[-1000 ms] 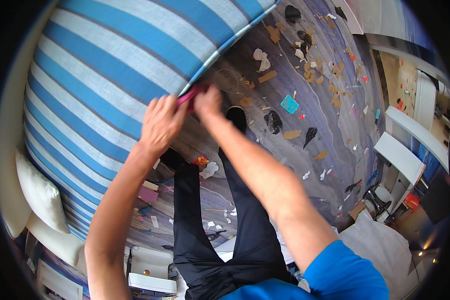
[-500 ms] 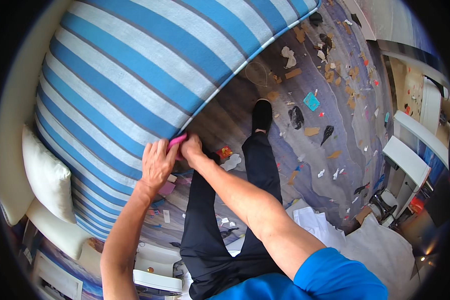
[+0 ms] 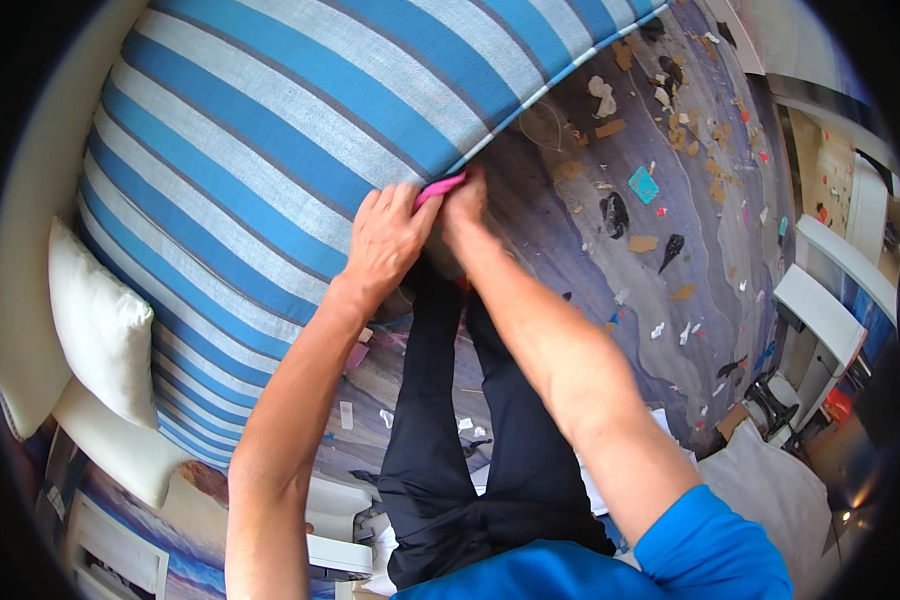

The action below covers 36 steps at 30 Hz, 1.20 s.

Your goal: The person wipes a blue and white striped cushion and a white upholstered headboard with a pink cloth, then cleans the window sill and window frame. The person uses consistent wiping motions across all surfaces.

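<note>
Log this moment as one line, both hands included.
left hand: on striped cover, near edge; right hand: beside edge; pink item: between hands; floor: littered

This looks like a room in a home, most likely a bedroom: a broad, mattress-like surface in blue and white striped fabric (image 3: 260,150) fills the upper left, with a plump white pillow (image 3: 100,320) against its side and cream padded furniture (image 3: 30,260) along the left. White furniture (image 3: 820,315) stands at the right, and the purple-grey marbled floor (image 3: 560,235) is strewn with small scraps of cardboard (image 3: 643,243) and crumpled white bits (image 3: 601,95).
</note>
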Motion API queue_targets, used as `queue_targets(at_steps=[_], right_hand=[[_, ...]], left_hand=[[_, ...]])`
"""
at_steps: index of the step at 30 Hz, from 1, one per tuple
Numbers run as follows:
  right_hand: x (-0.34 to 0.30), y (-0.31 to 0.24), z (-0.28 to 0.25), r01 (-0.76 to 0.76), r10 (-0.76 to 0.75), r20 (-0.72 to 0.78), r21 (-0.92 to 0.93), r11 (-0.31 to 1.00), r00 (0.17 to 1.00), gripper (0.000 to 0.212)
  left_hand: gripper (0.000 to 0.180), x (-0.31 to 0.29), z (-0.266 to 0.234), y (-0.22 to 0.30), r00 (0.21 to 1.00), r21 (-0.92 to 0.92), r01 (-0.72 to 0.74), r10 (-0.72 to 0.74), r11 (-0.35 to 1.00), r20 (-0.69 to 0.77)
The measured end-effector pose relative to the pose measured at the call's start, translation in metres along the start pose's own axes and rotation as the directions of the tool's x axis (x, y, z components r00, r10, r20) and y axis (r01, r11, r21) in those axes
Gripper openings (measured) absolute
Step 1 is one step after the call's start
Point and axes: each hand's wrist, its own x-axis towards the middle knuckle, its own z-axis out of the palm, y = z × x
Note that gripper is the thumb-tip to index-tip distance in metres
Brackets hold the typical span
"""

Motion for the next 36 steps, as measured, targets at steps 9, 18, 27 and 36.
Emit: queue_targets(at_steps=[9, 18, 27, 36], right_hand=[[-0.139, 0.085, -0.006, -0.17, 0.289, 0.149, -0.531, 0.83, 0.946, 0.029], [-0.035, -0.038, -0.025, 0.234, -0.163, 0.21, -0.379, 0.895, 0.964, 0.021], [-0.076, -0.058, -0.016, 0.503, -0.365, 0.35, -0.524, 0.687, 0.863, 0.016], [-0.08, -0.081, 0.049, 0.664, -0.417, 0.517, -0.586, 0.465, 0.748, 0.016]], left_hand=[[0.031, -0.182, -0.032, 0.002, 0.941, 0.177, 0.269, -0.298, 0.947, 0.163], [0.041, -0.025, -0.006, 0.041, 0.894, -0.006, 0.432, -0.429, 0.902, -0.133], [0.04, -0.015, -0.022, 0.044, 0.776, -0.077, 0.605, -0.608, 0.793, -0.165], [0.036, -0.04, -0.033, -0.004, 0.643, -0.242, 0.713, -0.751, 0.658, -0.149]])
